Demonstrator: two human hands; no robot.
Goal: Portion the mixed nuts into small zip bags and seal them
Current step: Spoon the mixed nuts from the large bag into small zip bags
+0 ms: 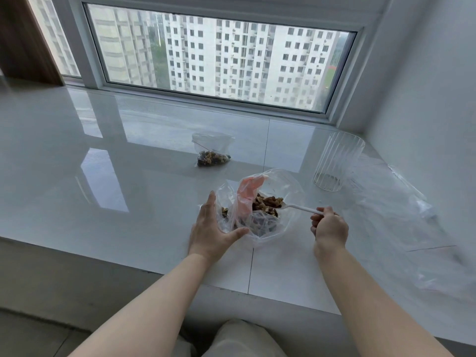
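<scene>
A large clear plastic bag [284, 186] of mixed nuts [268, 202] lies open on the white sill, a pink patch on its near flap. My left hand [211, 228] cups the bag's left side, fingers straight and thumb against the plastic. My right hand [328, 225] grips the handle of a white plastic spoon [296, 207]; its bowl lies among the nuts inside the bag. Farther back lies a small zip bag [212, 153] holding a portion of nuts.
A ribbed clear glass [337, 161] stands upright to the right, behind the bag. More clear plastic bags [401, 210] lie spread along the right wall. The glossy sill [103, 176] ends in a front edge near my knees; a window runs along the back.
</scene>
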